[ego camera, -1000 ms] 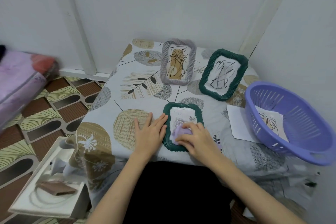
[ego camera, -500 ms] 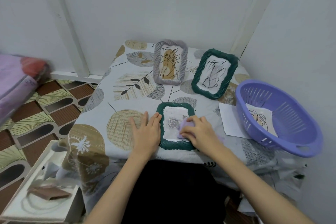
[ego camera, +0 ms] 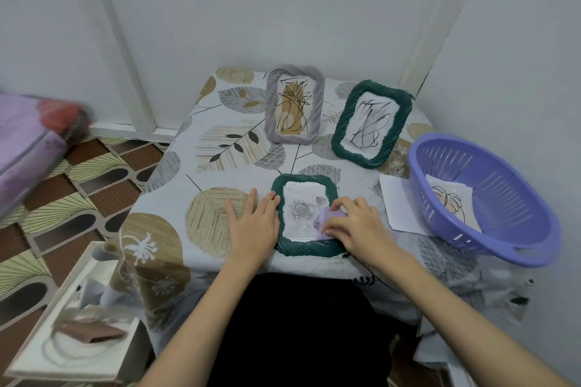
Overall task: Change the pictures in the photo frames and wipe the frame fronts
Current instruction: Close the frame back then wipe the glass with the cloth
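Pale grey walls [ego camera: 283, 3] meet in a corner behind the table [ego camera: 220, 148]; brown patterned floor [ego camera: 63, 198] lies left.

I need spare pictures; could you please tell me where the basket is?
The purple basket sits at the table's right edge by the wall, resting partly on a loose paper sheet, right of the right hand.

leaf-print tablecloth [ego camera: 220, 148], purple slotted basket [ego camera: 515, 248] at table's right edge, white tray [ego camera: 41, 352] on patterned floor [ego camera: 63, 185], purple bundle [ego camera: 25, 148] far left
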The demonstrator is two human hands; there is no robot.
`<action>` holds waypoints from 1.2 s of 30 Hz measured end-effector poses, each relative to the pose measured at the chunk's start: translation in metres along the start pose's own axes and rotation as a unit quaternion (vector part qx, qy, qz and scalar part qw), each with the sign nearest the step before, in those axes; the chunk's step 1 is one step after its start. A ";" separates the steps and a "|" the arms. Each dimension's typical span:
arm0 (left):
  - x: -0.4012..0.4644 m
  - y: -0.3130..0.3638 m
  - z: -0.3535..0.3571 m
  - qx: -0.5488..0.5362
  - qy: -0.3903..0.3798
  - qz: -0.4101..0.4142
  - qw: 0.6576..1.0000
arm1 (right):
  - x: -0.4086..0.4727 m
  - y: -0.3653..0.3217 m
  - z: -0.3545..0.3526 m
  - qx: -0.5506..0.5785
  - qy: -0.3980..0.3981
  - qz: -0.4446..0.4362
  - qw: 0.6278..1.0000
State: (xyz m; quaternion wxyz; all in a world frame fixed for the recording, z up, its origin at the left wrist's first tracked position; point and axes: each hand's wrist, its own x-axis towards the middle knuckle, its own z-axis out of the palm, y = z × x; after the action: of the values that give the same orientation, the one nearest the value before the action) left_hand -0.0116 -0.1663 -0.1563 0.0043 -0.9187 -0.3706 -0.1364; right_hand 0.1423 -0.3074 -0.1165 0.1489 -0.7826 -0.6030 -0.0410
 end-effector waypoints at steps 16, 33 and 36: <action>0.015 0.000 0.002 -0.040 -0.022 0.001 0.999 | -0.019 -0.006 0.017 0.068 0.027 -0.022 0.997; 0.015 -0.002 0.011 -0.079 -0.028 0.001 0.996 | 0.037 0.008 0.029 0.031 0.090 0.027 0.995; 0.015 -0.001 0.010 -0.074 -0.026 -0.002 0.997 | 0.052 -0.013 0.036 0.041 0.096 0.028 0.994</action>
State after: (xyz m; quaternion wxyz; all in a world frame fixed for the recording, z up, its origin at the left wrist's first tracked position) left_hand 0.0005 -0.1539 -0.1624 -0.0736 -0.9191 -0.3609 -0.1398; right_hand 0.1401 -0.2456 -0.1358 0.2392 -0.7849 -0.5650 -0.0864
